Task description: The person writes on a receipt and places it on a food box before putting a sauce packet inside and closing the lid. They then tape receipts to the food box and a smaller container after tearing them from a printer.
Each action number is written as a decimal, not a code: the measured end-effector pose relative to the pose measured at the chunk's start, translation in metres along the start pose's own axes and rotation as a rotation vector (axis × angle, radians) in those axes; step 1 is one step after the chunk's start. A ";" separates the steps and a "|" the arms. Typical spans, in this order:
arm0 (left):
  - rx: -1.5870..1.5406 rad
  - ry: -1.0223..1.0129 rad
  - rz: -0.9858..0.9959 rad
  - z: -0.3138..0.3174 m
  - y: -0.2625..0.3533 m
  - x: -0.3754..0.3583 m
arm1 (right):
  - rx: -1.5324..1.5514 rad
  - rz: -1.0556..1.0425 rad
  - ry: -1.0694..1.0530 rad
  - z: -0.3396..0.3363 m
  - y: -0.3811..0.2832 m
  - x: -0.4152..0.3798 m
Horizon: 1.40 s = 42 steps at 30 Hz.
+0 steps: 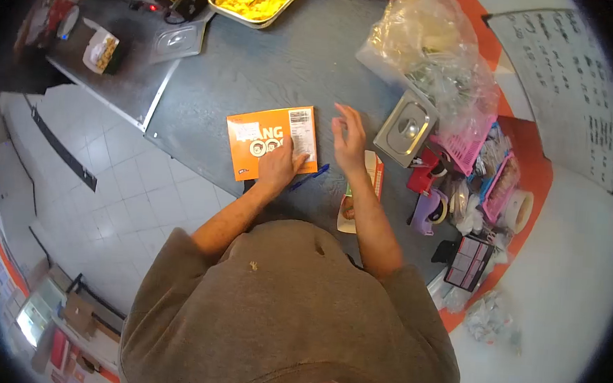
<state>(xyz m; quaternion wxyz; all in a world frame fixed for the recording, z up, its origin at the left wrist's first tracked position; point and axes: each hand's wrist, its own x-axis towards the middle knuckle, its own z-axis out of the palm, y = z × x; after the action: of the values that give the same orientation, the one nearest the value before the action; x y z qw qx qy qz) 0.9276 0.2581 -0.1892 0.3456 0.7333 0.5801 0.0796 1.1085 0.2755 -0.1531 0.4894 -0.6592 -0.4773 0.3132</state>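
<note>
A flat orange box (242, 158) with white lettering, a white sticker and a printed label lies on the grey table (272, 70). My left hand (278, 167) rests on the box's lower right part, fingers stretched over its lid near the label. Just right of the box, my right hand (350, 139) is raised with its fingers apart and nothing in them. A blue pen (311, 177) lies by the box's lower right corner, close to my left hand. Partly hidden under my right forearm is an orange and white carton (347, 224) with some food in it.
A metal tray of yellow food (257, 21) stands at the back. To the right are a lidded steel container (407, 126), a large clear plastic bag (435, 45), a purple tape dispenser (426, 211) and pink baskets (501, 186). A whiteboard (565, 88) hangs beyond.
</note>
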 end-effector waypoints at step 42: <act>0.198 0.180 0.584 0.002 -0.035 -0.020 | 0.321 0.771 0.683 -0.207 0.096 -0.250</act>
<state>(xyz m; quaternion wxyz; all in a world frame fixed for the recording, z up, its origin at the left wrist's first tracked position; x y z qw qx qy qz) 0.8941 0.2427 -0.2060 0.1826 0.8889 0.3781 0.1832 1.2345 -0.0368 -0.1900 0.5609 -0.7679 0.0395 0.3068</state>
